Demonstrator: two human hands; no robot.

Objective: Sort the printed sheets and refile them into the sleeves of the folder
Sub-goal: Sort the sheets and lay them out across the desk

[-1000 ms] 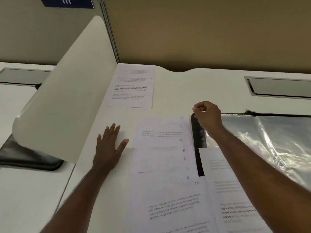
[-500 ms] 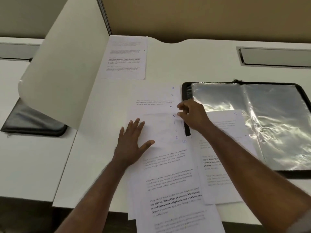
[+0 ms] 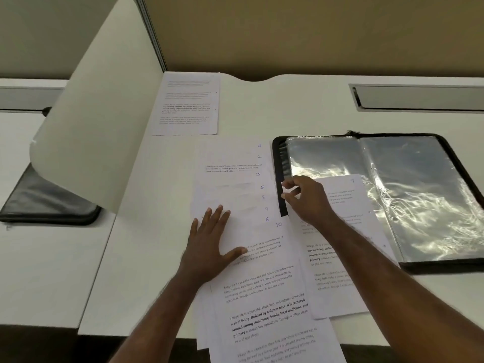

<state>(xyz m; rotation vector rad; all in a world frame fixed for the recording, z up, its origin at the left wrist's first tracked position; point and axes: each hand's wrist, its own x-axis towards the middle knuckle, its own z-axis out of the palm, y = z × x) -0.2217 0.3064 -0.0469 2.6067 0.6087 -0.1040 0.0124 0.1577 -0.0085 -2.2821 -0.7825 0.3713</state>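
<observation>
Sheets fanned on desk (image 3: 146, 205), folder (image 3: 392, 195) open at right.
Left hand (image 3: 209, 244) flat, fingers spread, pressing the fanned numbered stack (image 3: 243, 205). Right hand (image 3: 306, 197) pinches the corner of sheet 9 (image 3: 343, 195), which overlaps the folder's clear sleeve.

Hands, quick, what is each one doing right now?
Left hand: open, flat on the fanned stack of white printed sheets.
Right hand: pinching the corner of the white printed sheet numbered 9.
</observation>
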